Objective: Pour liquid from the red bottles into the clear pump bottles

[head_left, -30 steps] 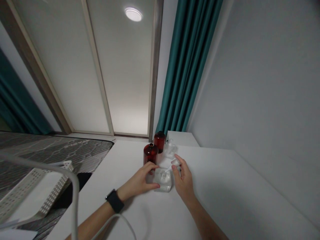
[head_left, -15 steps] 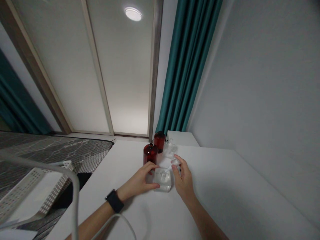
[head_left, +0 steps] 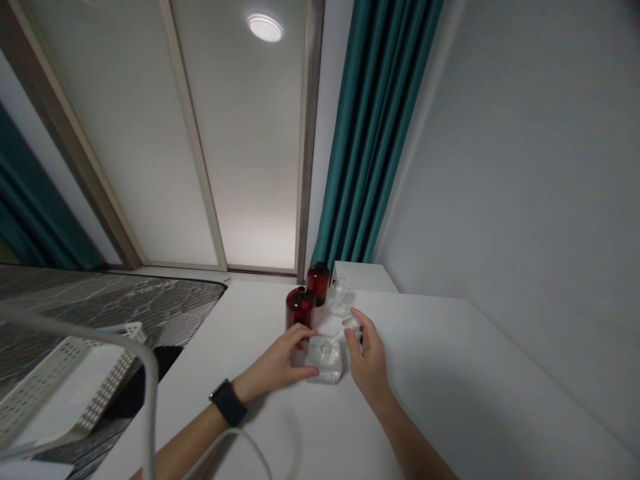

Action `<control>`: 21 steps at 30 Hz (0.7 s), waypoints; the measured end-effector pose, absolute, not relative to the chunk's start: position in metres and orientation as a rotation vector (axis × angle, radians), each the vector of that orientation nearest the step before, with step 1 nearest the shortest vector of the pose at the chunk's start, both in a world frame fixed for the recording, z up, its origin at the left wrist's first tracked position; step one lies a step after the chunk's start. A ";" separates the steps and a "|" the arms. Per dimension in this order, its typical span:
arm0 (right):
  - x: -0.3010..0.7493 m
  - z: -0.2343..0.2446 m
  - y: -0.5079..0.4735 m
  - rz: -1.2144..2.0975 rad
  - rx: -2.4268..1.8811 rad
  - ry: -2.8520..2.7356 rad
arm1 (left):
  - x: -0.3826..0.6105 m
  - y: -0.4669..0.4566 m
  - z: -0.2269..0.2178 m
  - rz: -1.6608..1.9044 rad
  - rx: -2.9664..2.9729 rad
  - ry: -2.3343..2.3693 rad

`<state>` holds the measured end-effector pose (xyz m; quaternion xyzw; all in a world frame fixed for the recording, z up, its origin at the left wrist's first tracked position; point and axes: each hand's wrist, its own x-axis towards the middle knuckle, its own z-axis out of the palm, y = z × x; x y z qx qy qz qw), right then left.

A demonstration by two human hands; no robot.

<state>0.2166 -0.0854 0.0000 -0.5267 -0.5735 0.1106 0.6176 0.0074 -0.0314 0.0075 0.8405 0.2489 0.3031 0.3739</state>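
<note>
My left hand (head_left: 287, 357) is curled round the left side of a low, square clear glass bottle (head_left: 327, 369), which stands on the white table. Between the thumb and fingers of my right hand (head_left: 367, 353) is a small clear piece with a narrow stem (head_left: 351, 324); its stem points down and left toward the top of the bottle. Whether the stem touches the opening, I cannot tell. Just behind my left hand stands a dark red-brown bottle (head_left: 300, 308), and a second red-brown bottle (head_left: 318, 283) is farther back. Beside that one sits another clear glass bottle (head_left: 341, 300).
The white table (head_left: 440, 400) meets a grey wall on the right. A white box-like piece (head_left: 367, 275) stands past its far edge. At the left are a perforated white basket (head_left: 107, 387) and a pale curved tube (head_left: 150, 400). A white cable (head_left: 250, 440) loops near my left forearm.
My right hand has shifted very slightly to the right with the small clear piece. My left hand stays on the square bottle, and the other bottles stand as before.
</note>
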 end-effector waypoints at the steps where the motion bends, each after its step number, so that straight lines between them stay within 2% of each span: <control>1: 0.217 -0.001 -0.085 0.262 -1.214 -1.312 | 0.007 -0.031 0.008 0.775 2.153 0.638; 21: 0.217 -0.003 -0.081 0.430 -1.233 -1.270 | 0.007 -0.032 0.009 0.776 2.151 0.629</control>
